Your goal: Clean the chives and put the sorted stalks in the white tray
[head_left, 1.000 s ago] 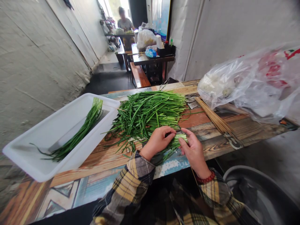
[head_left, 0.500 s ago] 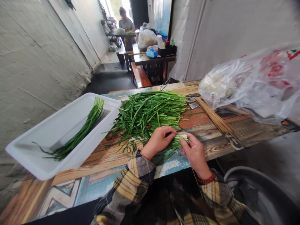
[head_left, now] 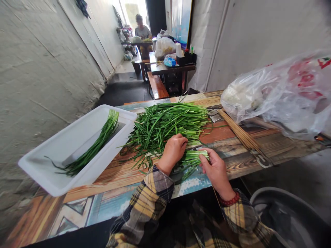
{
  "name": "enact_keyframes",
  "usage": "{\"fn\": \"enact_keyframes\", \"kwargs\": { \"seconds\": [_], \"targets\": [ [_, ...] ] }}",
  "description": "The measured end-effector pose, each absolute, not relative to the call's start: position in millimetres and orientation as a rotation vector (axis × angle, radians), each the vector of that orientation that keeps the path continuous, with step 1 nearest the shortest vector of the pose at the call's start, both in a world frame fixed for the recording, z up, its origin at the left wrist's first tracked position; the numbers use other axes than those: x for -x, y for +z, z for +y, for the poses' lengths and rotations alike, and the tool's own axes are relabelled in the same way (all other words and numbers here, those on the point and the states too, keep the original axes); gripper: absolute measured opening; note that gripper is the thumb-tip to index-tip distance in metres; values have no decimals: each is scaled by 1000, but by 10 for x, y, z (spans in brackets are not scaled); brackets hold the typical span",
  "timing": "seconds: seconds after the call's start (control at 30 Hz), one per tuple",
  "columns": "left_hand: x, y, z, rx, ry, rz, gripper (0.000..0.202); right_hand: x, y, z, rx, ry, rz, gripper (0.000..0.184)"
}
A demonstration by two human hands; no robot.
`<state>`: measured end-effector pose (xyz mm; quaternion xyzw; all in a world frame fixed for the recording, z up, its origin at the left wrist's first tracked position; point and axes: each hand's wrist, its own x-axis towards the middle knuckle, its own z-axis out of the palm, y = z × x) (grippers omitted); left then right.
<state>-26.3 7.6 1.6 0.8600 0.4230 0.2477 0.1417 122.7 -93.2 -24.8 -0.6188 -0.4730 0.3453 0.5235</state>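
Observation:
My right hand (head_left: 214, 168) is closed round the pale stalk ends of a small bunch of garlic chives (head_left: 192, 158), whose green leaves trail left over the table. My left hand (head_left: 173, 150) is curled at the near edge of a big heap of garlic chives (head_left: 168, 120), thumb and fingers together; what lies between its fingertips is hidden. At the left stands a long white plastic tub (head_left: 64, 141). Inside it, a gathered bundle of garlic chives (head_left: 97, 148) leans with the cut ends up against the far right side.
Thin wooden skewers (head_left: 238, 132) lie right of the heap, beside a clear plastic bag (head_left: 274, 93) with red print. A grey bin (head_left: 281, 193) stands below the table's right edge. Farther back, a person (head_left: 142, 31) sits beyond a dark table (head_left: 162, 69).
My left hand has moved away from the bunch in my right hand, up and left to the heap's near edge. The right hand keeps its hold. The whole view has shifted slightly.

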Motion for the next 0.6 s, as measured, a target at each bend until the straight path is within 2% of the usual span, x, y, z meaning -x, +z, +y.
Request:
{"fn": "enact_keyframes", "kwargs": {
  "seconds": [0.33, 0.6],
  "targets": [
    [180, 72, 54, -2656, 451, 1404, 18, -1229, -260, -922, 1486, 829, -1163, 31],
    [215, 104, 35, -2642, 608, 1361, 12, -1226, -281, -918, 1479, 809, -1155, 29]
  ]
}}
